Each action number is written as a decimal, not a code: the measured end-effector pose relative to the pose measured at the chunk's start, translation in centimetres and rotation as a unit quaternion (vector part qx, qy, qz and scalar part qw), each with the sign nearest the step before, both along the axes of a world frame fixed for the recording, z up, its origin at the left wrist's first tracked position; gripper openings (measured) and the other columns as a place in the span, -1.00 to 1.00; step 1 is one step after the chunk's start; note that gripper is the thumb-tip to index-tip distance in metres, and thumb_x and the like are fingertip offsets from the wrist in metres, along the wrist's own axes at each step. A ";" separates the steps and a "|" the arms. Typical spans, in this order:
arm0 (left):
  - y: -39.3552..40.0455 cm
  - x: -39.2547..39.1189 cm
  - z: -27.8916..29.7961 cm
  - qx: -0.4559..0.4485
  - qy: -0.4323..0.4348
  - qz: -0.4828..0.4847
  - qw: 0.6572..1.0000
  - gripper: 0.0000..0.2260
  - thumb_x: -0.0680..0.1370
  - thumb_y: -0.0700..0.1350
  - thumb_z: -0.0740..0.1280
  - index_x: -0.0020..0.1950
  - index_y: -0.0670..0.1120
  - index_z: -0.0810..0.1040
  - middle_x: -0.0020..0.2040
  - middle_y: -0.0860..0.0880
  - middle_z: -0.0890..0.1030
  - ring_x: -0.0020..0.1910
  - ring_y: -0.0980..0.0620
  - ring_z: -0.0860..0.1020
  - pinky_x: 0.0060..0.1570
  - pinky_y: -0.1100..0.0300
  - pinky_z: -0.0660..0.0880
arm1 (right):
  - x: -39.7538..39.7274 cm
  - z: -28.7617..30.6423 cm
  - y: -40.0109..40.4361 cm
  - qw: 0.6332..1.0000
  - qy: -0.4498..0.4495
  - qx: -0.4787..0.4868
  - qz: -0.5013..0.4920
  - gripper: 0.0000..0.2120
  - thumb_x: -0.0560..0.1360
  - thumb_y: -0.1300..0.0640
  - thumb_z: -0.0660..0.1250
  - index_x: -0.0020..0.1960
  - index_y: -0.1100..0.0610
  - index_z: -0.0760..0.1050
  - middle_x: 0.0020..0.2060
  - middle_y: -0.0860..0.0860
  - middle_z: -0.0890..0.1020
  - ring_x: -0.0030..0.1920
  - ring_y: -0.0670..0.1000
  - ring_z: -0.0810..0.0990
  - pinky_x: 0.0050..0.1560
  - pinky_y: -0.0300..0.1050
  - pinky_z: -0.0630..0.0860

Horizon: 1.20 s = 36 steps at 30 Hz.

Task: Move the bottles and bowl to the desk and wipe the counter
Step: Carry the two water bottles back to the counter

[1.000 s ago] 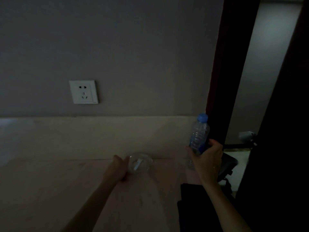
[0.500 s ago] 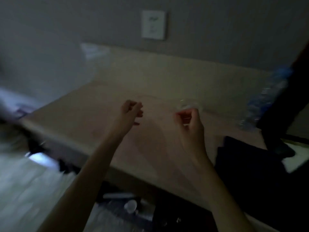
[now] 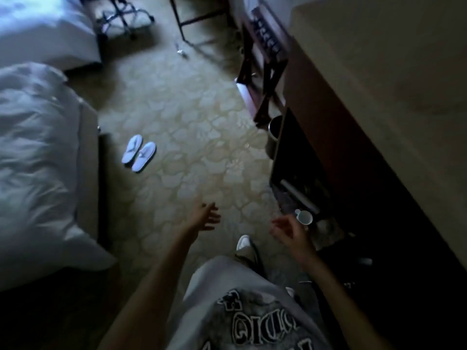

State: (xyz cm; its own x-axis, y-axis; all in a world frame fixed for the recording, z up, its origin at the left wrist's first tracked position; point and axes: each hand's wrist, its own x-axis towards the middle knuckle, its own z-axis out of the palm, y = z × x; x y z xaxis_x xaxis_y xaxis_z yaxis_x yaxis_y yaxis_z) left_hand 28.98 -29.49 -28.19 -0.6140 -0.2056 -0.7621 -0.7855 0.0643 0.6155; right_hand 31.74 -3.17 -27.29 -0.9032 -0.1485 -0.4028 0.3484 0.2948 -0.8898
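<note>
My left hand (image 3: 205,216) hangs over the patterned carpet with its fingers spread and nothing in it. To its right, my right hand (image 3: 286,229) is loosely curled and holds nothing, just left of a white cup (image 3: 305,217) lying in the dark shelf under the counter. The beige counter top (image 3: 379,79) runs along the right side of the view. No bottle or bowl shows in this view.
A bed with white bedding (image 3: 35,157) fills the left. White slippers (image 3: 139,153) lie on the carpet. A metal bin (image 3: 273,137) and a dark wooden rack (image 3: 262,72) stand by the counter. A chair base (image 3: 121,13) is at the far end.
The view has swung from the counter and wall socket down to the floor and room. My right hand let go of the blue-capped bottle, my left left the clear bowl; both are now free.
</note>
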 end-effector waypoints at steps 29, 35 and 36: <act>-42.8 -36.6 -8.3 -0.016 -0.033 0.128 0.991 -0.73 0.64 0.03 0.16 0.04 -0.12 0.55 -0.05 -0.13 0.64 -0.07 -0.09 0.63 -0.12 0.08 0.52 | -40.9 -14.3 -25.5 0.921 -0.333 0.201 -0.027 -0.72 0.63 0.12 0.18 -0.17 0.28 0.42 -0.36 0.14 0.48 -0.38 0.05 0.43 -0.36 -0.14 0.32; -48.1 -41.6 -10.5 -0.012 -0.177 0.232 0.956 -0.79 0.66 -0.09 0.13 0.06 -0.20 0.47 -0.10 -0.17 0.58 -0.20 -0.09 0.55 -0.26 0.21 0.40 | -59.7 -14.1 -38.2 0.927 -0.335 0.169 0.011 -0.81 0.62 0.10 0.18 -0.04 0.20 0.48 -0.27 0.12 0.53 -0.29 0.07 0.48 -0.29 -0.13 0.40; -48.8 -41.9 -10.9 -0.012 -0.196 0.250 0.948 -0.79 0.66 -0.11 0.13 0.06 -0.22 0.46 -0.11 -0.20 0.56 -0.24 -0.10 0.53 -0.33 0.24 0.38 | -63.1 -13.7 -40.7 0.935 -0.316 0.162 0.029 -0.78 0.62 0.07 0.18 0.03 0.22 0.49 -0.24 0.10 0.55 -0.27 0.05 0.50 -0.30 -0.14 0.40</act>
State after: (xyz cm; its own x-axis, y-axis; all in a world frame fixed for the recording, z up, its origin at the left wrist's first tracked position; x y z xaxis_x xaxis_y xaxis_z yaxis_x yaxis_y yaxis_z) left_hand -12.89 -78.29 -39.10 -0.1060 -0.4156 -0.9033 -0.8898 -0.3659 0.2727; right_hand -31.37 -43.87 -41.00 -0.4647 0.0314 -0.8849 0.7484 0.5481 -0.3735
